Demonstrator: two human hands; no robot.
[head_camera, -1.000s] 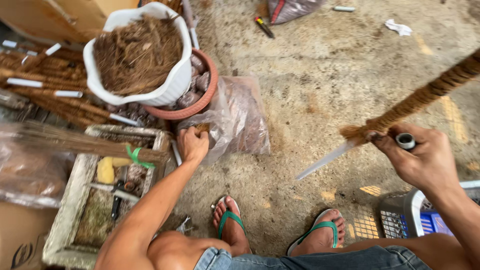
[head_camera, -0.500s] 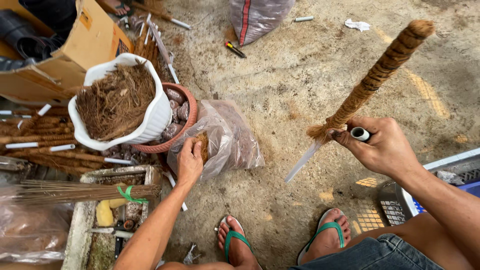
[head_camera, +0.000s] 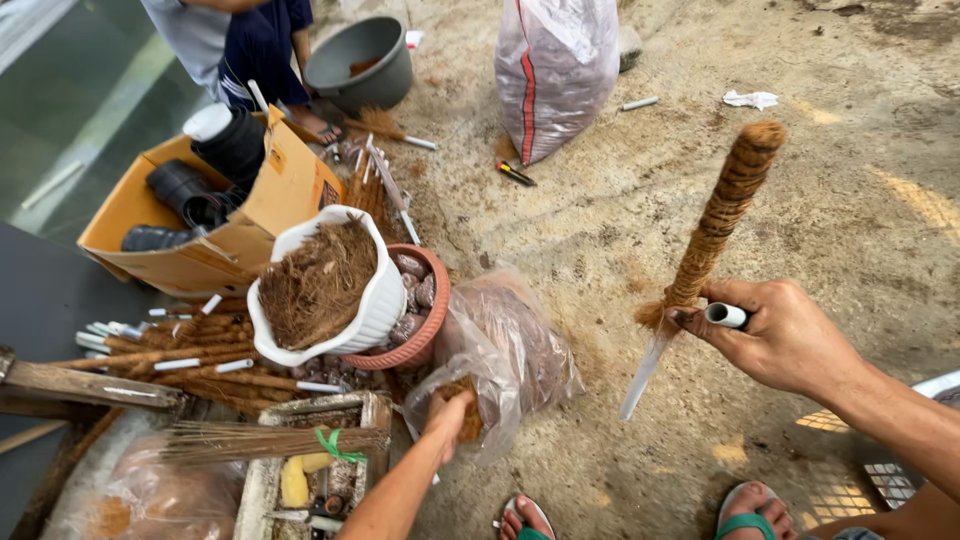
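A worker's right hand (head_camera: 785, 335) grips a fibre-wrapped pole (head_camera: 715, 225), now raised steeper than a moment ago, while the left hand (head_camera: 452, 415), sunk deeper into the clear plastic bag (head_camera: 520, 345) below it, closes on a clump of coconut fibre (head_camera: 466, 400).

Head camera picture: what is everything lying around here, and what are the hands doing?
Fibre-wrapped pole: one, brown, held up at right.
Small tube: one, white, in the same hand.
Clear bag: one, holding brown fibre, centre floor.
White pot: one, full of brown fibre, left of centre.
Clay pot: one, reddish, beside the white pot.
Wrapped sticks: a pile, brown with white ends, left.
Cardboard box: one, tan, holding black pots.
Large sack: one, clear with a red stripe, top.
Grey basin: one, top.
Another person: top left.
Left hand: at the bag's mouth, on a tuft of fibre.
Right hand: grips pole and tube.
Sandalled feet: two, green straps, bottom.
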